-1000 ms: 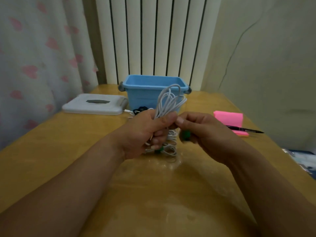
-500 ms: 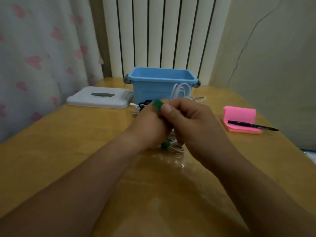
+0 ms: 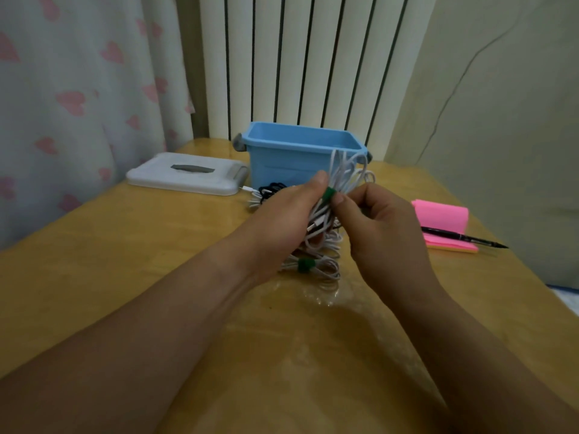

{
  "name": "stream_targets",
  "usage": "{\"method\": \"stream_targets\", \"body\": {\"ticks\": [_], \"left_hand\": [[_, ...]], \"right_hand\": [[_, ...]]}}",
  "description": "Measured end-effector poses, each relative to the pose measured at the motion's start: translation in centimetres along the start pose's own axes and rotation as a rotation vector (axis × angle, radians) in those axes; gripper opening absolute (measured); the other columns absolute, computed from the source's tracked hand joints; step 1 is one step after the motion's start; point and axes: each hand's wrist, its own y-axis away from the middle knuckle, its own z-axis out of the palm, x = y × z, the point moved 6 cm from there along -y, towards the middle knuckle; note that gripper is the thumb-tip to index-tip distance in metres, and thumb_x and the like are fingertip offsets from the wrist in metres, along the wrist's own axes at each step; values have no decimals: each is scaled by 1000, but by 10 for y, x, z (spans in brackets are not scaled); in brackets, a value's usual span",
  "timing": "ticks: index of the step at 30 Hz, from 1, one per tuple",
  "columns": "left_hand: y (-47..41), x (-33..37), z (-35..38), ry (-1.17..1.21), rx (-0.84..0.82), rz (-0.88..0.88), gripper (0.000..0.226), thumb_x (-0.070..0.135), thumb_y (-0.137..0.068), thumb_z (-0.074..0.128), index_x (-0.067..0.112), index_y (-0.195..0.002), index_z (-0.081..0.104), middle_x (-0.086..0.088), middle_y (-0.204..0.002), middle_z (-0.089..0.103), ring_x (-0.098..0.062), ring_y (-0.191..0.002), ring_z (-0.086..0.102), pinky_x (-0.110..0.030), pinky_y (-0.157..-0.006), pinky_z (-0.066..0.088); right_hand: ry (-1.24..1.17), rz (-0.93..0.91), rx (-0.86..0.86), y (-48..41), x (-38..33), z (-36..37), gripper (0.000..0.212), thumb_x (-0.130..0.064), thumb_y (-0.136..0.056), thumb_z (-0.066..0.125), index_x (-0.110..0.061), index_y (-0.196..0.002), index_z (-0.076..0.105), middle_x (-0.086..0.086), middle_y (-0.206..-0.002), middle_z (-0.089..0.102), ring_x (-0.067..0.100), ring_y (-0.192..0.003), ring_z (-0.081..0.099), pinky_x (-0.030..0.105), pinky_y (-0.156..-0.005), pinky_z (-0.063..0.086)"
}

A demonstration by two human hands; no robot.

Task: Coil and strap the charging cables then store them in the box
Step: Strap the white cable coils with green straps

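A coiled white charging cable [image 3: 347, 175] is held upright above the glossy wooden bench [image 3: 141, 270], just in front of the light-blue plastic box [image 3: 291, 166]. The lower half of the bundle is grasped by the left hand [image 3: 282, 220], whose grip is clenched round it, with the thumb raised against a green fabric strap [image 3: 327, 194] wrapped round the coil's middle. This strap is pinched between the thumb and forefinger of the right hand [image 3: 382, 227]; the other fingers of that grip are curled loosely. The upper loops are fanned out across the box's front right corner, and it cannot be told whether the box is touched.

A second white cable coil [image 3: 322, 270], bound by 1 dark green band [image 3: 304, 265], is laid flat on the bench on the near side of the box, beneath both hands. A bundle of black cable [image 3: 272, 187] is seen just in front of the box, partly hidden by the left hand.

The box is stood open-topped near the far edge of the bench, with 2 grey handles at its ends. A flat white plastic lid [image 3: 188, 175] is laid just left of the box. Well to the right of the box, a pink sticky-note pad [image 3: 441, 216] is placed, and a black pen [image 3: 463, 239] is laid across it. Behind the box a white ribbed radiator [image 3: 297, 64] is seen, and left of the box a pale curtain with pink hearts [image 3: 78, 89] is hung.
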Motion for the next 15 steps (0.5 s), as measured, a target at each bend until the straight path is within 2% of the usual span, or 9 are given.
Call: {"method": "stream_targets", "body": {"ticks": [2,3,5,7,8,12,15], "left_hand": [[-2,-3,3,87,3,-1,45,53,-110,48,20,-122,75,-17,-121,76,-39,-123,69,-61,-112,51],[-3,-4,4,149,10,5,47,53,-111,47,17,-124,75,-18,-123,76,-38,-124,69,-60,-113,51],[-2,-4,4,262,46,16,48,49,-112,46,15,-125,76,-15,-119,78,-29,-115,75,-49,-104,59],[2,-3,7,342,89,19,43,45,-113,46,15,-117,76,-11,-106,81,-22,-98,78,-40,-85,64],[3,-4,9,374,99,21,41,43,-113,46,15,-115,76,-10,-101,81,-20,-94,78,-38,-79,64],[4,-4,11,422,105,58,41,39,-115,44,14,-111,77,-11,-105,82,-22,-102,79,-41,-91,63],[4,0,9,406,115,86,45,40,-115,42,12,-114,77,-7,-96,81,-15,-90,78,-30,-77,61]], "right_hand": [[-15,-19,7,1,-3,0,16,-28,-104,65,-20,-91,69,-8,-76,68,-2,-60,61,12,-53,47],[-30,-21,0,1,-3,1,15,-28,-104,65,-20,-94,70,-8,-78,70,-2,-63,64,13,-55,49],[-45,-23,-14,3,-5,4,13,-29,-104,64,-20,-97,71,-8,-80,72,-1,-68,67,15,-59,53],[-40,-23,-14,4,-6,6,15,-29,-105,63,-19,-97,71,-8,-77,70,-1,-66,66,14,-58,51],[-42,-18,-10,5,-7,7,16,-29,-105,63,-19,-96,71,-8,-76,70,0,-66,66,15,-58,51],[-1,-47,39,9,-11,7,20,-35,-105,61,-25,-92,71,-9,-79,72,7,-72,69,27,-63,55],[32,-99,93,12,-17,5,16,-31,-106,61,-27,-94,71,-11,-82,73,5,-78,71,22,-67,55]]}}
